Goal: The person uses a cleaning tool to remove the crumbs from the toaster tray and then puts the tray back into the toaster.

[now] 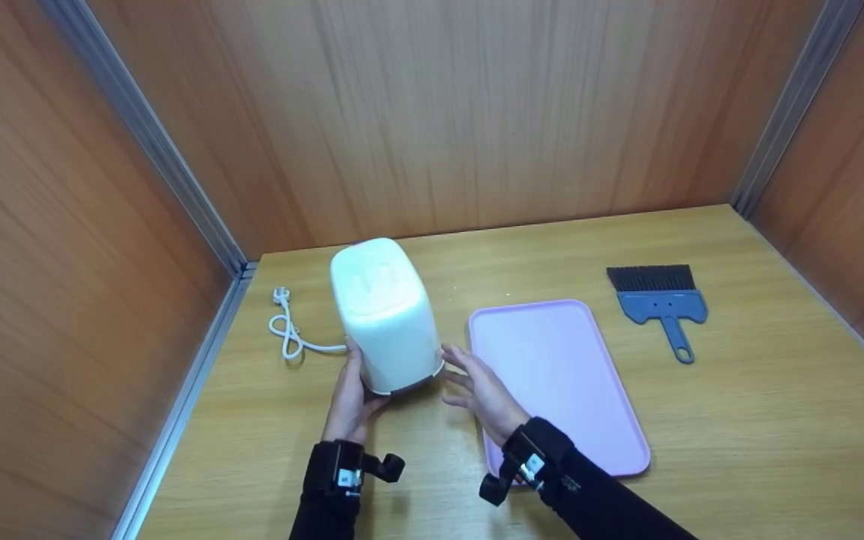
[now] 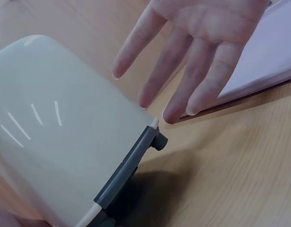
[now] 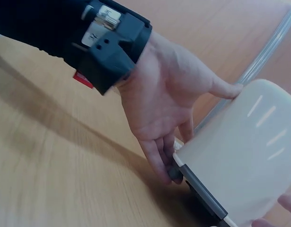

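Observation:
A white toaster (image 1: pixel 387 315) with rounded corners is tilted over the left part of the table. Its smooth end faces up, and a dark grey strip (image 2: pixel 124 165) with a small knob (image 2: pixel 159 141) runs along its lower edge. My left hand (image 1: pixel 349 397) grips its lower left side. In the right wrist view, that left hand (image 3: pixel 164 94) has its thumb against the white body and its fingers at the lower edge. My right hand (image 1: pixel 481 390) is by the lower right edge; in the left wrist view its fingers (image 2: pixel 197 71) are spread and apart from the body.
From the toaster's left side runs a white cord with a plug (image 1: pixel 281 296). A lilac tray (image 1: pixel 559 375) lies to the right, partly below my right hand. Farther right is a blue hand brush (image 1: pixel 661 304) with black bristles. Wood-patterned walls (image 1: pixel 432 112) enclose the table's back and sides.

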